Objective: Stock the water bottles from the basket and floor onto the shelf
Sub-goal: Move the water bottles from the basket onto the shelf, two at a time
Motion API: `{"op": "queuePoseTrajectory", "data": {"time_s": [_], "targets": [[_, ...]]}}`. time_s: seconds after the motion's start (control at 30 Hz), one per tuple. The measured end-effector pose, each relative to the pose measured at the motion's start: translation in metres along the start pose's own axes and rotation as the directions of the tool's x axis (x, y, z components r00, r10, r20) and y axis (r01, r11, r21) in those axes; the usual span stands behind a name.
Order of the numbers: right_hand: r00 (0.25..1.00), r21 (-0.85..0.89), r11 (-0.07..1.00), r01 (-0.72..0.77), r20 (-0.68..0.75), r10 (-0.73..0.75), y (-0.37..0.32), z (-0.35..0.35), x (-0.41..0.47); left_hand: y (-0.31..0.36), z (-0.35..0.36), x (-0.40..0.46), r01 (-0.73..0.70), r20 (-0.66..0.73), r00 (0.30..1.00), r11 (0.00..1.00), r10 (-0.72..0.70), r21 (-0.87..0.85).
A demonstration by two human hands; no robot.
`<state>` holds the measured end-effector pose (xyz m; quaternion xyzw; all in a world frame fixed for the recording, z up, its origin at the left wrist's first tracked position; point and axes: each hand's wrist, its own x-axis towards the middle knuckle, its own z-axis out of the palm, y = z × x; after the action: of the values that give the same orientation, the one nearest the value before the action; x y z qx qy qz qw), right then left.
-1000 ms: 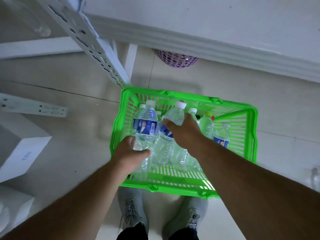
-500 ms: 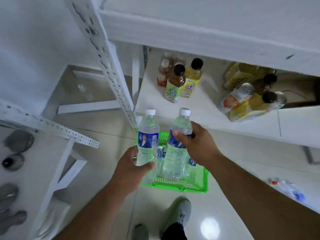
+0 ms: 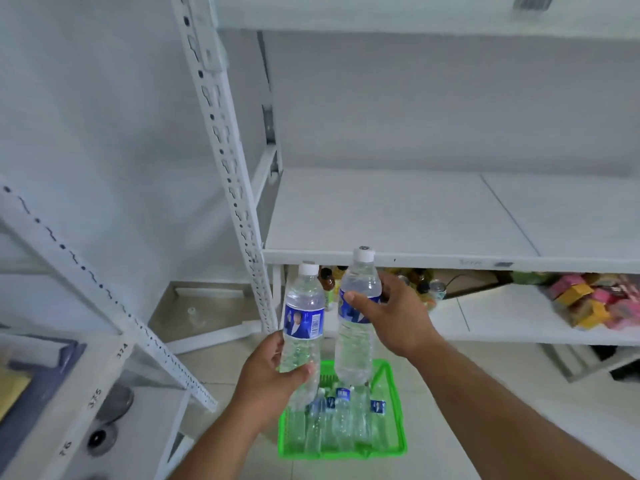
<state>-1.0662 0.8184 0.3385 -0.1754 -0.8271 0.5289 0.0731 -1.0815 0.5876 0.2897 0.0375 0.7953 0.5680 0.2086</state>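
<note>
We judge stocking barely begun: the middle shelf (image 3: pixel 398 216) bears no water bottles, and several remain in the green basket (image 3: pixel 394 448) on the floor. Our left hand (image 3: pixel 273 379) grips one bottle (image 3: pixel 303 320) low; our right hand (image 3: pixel 394 317) grips another (image 3: pixel 356 306) at its label, both upright below the shelf edge.

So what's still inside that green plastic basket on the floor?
The green plastic basket still holds several clear water bottles with blue labels, lying close together. The left hand and its held bottle cover the near-left corner, so the exact count is unclear.
</note>
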Motion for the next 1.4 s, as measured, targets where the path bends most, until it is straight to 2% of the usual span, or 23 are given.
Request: {"op": "queuePoseTrajectory", "data": {"time_s": [0.3,0.6,0.87,1.07,1.4], "targets": [[0.991,0.008,0.994,0.112,-0.081,-0.111,-0.066,-0.059,-0.033,0.074,0.006,-0.031,-0.158,-0.023,0.987,0.987,0.158,0.029],[0.989,0.067,0.988,0.141,-0.046,-0.138,-0.07,-0.116,-0.01,0.127,0.05,-0.016,-0.175,-0.088,0.981,0.985,0.175,0.005],[0.98,-0.073,0.979,0.191,-0.033,-0.194,-0.064,-0.156,0.045,0.158,0.089,0.014,-0.166,-0.169,0.972,0.986,0.161,-0.015],[0.981,-0.062,0.979,0.196,-0.005,-0.196,-0.067,-0.158,0.094,0.166,0.089,0.048,-0.151,-0.193,0.971,0.988,0.144,-0.025],[0.985,-0.095,0.981,0.169,0.04,-0.166,-0.087,-0.118,0.174,0.162,0.048,0.143,-0.123,-0.185,0.976,0.992,0.113,-0.041]]}}
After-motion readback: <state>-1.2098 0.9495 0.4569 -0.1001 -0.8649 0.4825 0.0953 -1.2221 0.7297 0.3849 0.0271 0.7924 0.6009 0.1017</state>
